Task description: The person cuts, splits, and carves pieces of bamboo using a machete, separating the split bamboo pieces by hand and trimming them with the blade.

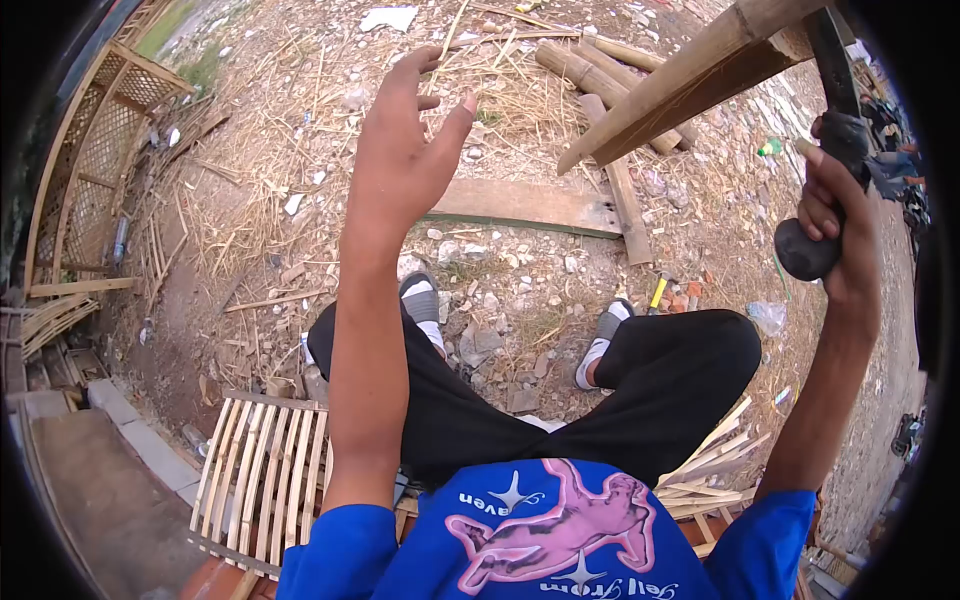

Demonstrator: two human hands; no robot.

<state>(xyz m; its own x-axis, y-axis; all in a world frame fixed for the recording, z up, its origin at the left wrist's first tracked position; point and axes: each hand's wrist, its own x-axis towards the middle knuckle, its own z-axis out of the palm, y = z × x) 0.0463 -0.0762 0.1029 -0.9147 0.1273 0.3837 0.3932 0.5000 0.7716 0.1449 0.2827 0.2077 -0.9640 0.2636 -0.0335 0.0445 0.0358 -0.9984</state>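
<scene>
My right hand (848,215), raised at the right, is wrapped round the black handle of a machete (835,65). A round black knob ends the handle below my fingers. The dark blade points up and meets the end of a split bamboo piece (690,95), which slants down to the left in mid-air. Whether the blade is lodged in the bamboo I cannot tell. My left hand (402,150) is held up at the upper middle, fingers apart and nothing in it. It is apart from the bamboo.
A wooden board (530,205) lies before my feet, beside a narrow plank (622,190). Bamboo poles (585,75) lie beyond. Slatted bamboo (262,470) is beside me at the left; a lattice frame (95,170) stands farther left. Stones and splinters litter the ground.
</scene>
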